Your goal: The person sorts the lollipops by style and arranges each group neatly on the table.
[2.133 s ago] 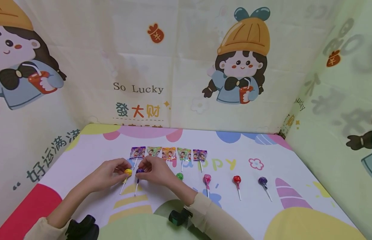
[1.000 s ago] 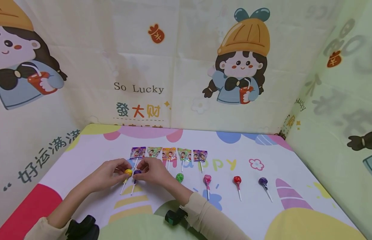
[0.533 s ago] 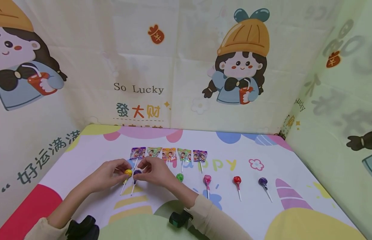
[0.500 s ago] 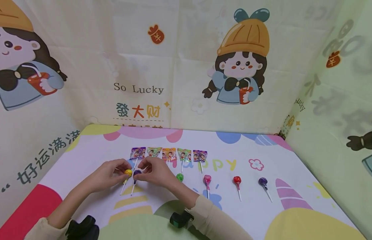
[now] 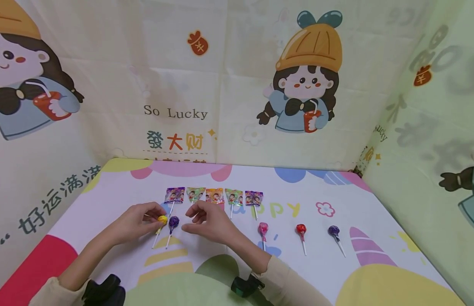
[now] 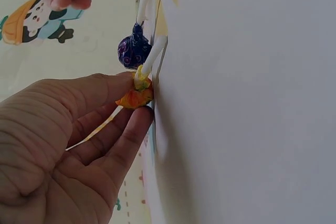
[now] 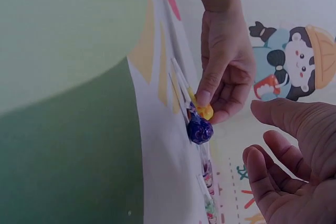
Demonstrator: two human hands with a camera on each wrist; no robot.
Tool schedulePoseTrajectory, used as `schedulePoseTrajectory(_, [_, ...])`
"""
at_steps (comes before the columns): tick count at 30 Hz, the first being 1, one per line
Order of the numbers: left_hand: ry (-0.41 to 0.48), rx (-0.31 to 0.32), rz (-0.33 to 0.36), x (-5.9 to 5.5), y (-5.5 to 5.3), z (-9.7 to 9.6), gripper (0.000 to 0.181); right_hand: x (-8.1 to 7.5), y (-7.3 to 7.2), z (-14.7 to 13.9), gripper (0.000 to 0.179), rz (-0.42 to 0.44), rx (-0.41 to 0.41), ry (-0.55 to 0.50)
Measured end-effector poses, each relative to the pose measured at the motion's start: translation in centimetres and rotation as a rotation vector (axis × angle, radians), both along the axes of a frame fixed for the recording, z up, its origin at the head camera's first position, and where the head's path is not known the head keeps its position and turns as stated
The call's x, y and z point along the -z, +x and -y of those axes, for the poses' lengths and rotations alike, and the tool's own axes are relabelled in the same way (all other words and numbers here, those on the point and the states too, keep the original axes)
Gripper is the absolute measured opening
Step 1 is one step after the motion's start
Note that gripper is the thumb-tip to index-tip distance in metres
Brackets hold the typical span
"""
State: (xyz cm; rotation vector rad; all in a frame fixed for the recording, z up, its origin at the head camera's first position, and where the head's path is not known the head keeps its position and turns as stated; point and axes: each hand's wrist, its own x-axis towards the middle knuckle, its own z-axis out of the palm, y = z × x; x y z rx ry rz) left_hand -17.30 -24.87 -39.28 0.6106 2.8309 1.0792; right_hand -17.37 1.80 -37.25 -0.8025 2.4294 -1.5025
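My left hand pinches the head of a yellow lollipop between thumb and fingers; its white stick slants toward me on the table. Right beside it lies a dark purple lollipop, touched by neither hand in the head view. My right hand is just to the right of the purple one, thumb and fingers apart with nothing between them. The left wrist view shows the yellow-orange wrapper in the fingers and the purple ball close by. From the right wrist, the purple lollipop sits in front of the yellow one.
Behind the hands runs a row of flat-wrapped lollipops, from a purple packet past an orange packet to another purple packet. Rightward lie a pink lollipop, a red lollipop and a second dark purple lollipop.
My right hand slid the purple lollipop left against the yellow one, then let go and drew back to the right, now covering the green lollipop. The left hand has stayed in place.
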Motion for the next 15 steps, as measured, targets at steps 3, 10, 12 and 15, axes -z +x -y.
schedulePoseTrajectory(3, [0.002,-0.007,0.01,0.0,0.1,-0.1,0.019,0.0,0.3,-0.7,0.03,0.002,0.002,-0.01])
schedulePoseTrajectory(10, [0.007,-0.014,0.016,0.0,0.2,-0.1,0.018,-0.1,0.7,-2.0,0.03,-0.001,0.01,-0.003])
schedulePoseTrajectory(12, [0.005,-0.017,0.014,0.0,0.2,-0.2,0.018,-0.2,0.8,-2.3,0.029,-0.004,0.014,0.0])
schedulePoseTrajectory(15, [0.002,-0.02,0.012,0.0,0.2,-0.2,0.018,-0.3,0.9,-2.9,0.029,-0.01,0.021,0.003])
